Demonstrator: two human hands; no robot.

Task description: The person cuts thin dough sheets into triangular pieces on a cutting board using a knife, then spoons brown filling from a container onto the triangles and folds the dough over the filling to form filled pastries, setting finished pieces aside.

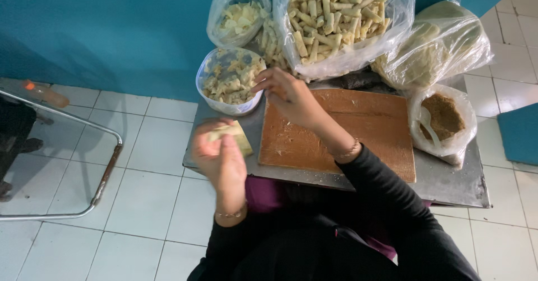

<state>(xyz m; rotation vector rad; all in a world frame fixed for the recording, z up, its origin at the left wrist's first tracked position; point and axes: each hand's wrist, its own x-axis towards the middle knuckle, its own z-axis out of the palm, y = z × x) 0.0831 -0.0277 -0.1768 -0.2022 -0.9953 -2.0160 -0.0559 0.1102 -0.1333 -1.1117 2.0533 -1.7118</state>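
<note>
The left hand is cupping a pale wrapper just left of the wooden board, fingers half-curled round it. The right hand is pinching something small over the board's far-left corner, beside the filling bowl. Keeping the wrapper flat should help.

i see both arms in long black sleeves, snug and plain down to the wrists. a thin beaded bracelet circles the left hand's wrist, and a similar slim one sits at the right hand's wrist. purple cloth shows at the lap.
</note>
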